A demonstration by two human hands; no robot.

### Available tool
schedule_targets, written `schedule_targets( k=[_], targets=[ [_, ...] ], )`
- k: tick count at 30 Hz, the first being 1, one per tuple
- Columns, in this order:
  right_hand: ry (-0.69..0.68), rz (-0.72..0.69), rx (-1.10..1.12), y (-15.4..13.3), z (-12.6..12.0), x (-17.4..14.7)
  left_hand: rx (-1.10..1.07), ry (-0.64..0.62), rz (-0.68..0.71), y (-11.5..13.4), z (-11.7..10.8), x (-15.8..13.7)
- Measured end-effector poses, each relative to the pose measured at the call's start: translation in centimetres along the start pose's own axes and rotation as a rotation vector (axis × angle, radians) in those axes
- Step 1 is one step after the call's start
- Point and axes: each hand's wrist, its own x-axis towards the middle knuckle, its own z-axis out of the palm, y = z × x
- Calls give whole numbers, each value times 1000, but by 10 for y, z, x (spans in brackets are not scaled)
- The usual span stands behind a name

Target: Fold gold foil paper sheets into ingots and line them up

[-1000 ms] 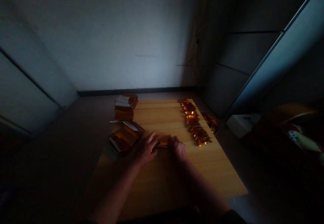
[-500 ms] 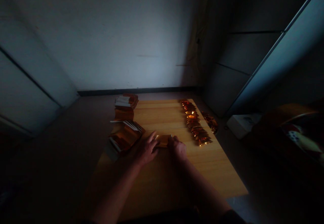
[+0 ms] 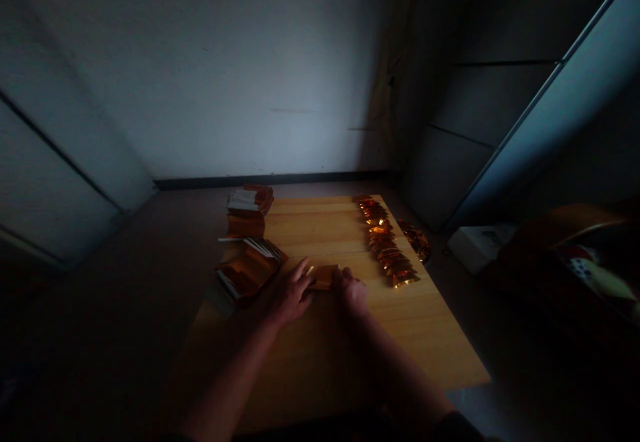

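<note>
A small sheet of gold foil paper [image 3: 324, 277] lies flat on the wooden table between my two hands. My left hand [image 3: 293, 295] holds the sheet's left end, with its fingertips pressed onto the edge. At the right end, my right hand [image 3: 353, 293] is closed, its curled fingers gripping that edge. Just left of my left hand is a fanned stack of foil sheets [image 3: 250, 270] with pale edges. To the right stands a row of folded shiny foil pieces [image 3: 383, 239], set closely one behind another.
The wooden table [image 3: 320, 225] has more foil sheets [image 3: 246, 223] at its far left corner. Beyond its right edge is a heap of shiny foil pieces [image 3: 415, 241], with a white box [image 3: 477, 247] farther right. A wall [image 3: 275, 115] rises behind the table.
</note>
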Motion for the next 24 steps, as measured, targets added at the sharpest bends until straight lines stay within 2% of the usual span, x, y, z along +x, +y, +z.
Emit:
schedule_targets(
  k=[16,24],
  targets=[
    [-55,8,39,-1,-5,1,-44,-1,10,-4,4,-1],
    [-4,-6,-2,-1,0,3,29,-12,9,3,-2,-1]
  ],
)
